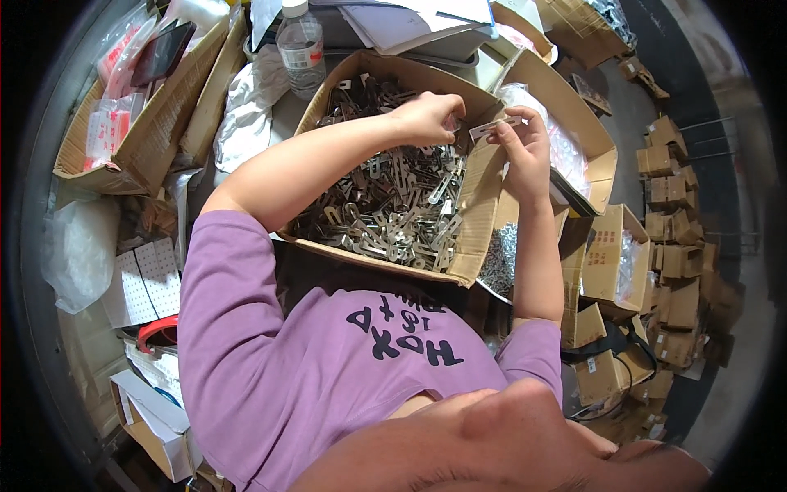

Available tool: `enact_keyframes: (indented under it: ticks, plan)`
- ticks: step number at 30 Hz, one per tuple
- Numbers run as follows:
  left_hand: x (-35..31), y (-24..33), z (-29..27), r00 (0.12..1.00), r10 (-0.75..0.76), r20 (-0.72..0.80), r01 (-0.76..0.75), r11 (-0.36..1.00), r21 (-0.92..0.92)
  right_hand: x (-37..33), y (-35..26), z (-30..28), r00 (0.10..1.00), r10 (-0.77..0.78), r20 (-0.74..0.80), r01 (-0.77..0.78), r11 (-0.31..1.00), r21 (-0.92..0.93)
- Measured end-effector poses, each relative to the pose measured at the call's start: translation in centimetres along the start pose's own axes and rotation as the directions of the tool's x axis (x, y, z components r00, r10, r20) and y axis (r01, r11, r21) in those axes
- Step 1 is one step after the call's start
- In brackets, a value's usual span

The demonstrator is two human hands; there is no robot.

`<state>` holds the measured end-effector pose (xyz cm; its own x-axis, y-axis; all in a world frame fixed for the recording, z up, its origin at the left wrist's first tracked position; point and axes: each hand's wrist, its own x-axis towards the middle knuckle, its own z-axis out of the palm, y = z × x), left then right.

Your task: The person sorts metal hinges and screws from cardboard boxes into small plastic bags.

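A cardboard box [481,217] in front of me holds a heap of slotted metal clips [385,215]. Above the box's far right part, my left hand [428,120] is closed, its fingers curled into a pinch. Whatever sits between those fingertips is too small to make out. Just to its right, over the box's right wall, my right hand [527,152] grips a flat slotted metal clip [494,128] between thumb and fingers. The clip's free end points left toward my left hand, with a small gap between them.
Behind the box stand a clear plastic bottle [302,56] and papers [402,25]. On the left, a carton [131,148] holds plastic bags and a dark phone [164,53]. Small metal parts [498,261] lie beside my right forearm. More cartons [611,254] stand at right.
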<state>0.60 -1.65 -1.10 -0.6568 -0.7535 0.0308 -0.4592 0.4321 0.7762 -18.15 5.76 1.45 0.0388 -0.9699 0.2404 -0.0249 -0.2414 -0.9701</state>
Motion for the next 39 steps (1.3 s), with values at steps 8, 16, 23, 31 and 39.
enact_keyframes:
  ticks: [8, 16, 23, 31, 39]
  plan:
    - [0.3, -2.8, 3.9, 0.994, 0.110, 0.025, -0.112, 0.968, 0.223, 0.2, 1.0, -0.1, 0.999, 0.000, 0.034, -0.007, 0.980, 0.201]
    - [0.4, -3.1, 3.9, 0.971, 0.151, 0.186, -0.212, 0.905, 0.370, 0.3, 1.0, -0.3, 0.999, 0.013, 0.036, -0.020, 0.976, 0.216]
    - [0.7, -0.8, 1.1, 0.998, 0.063, -0.029, -0.060, 0.995, 0.075, 0.1, 1.2, -0.5, 0.997, 0.063, -0.042, -0.054, 0.980, 0.192]
    - [-0.5, 1.8, -0.8, 0.962, 0.029, -0.271, -0.192, 0.780, -0.596, -0.1, 1.4, 0.3, 0.976, 0.011, -0.216, 0.049, 0.961, 0.271]
    - [-0.8, 2.6, -0.2, 0.948, 0.137, -0.286, -0.285, 0.765, -0.578, 0.4, 1.6, -0.2, 0.930, 0.023, -0.366, 0.074, 0.966, 0.249]
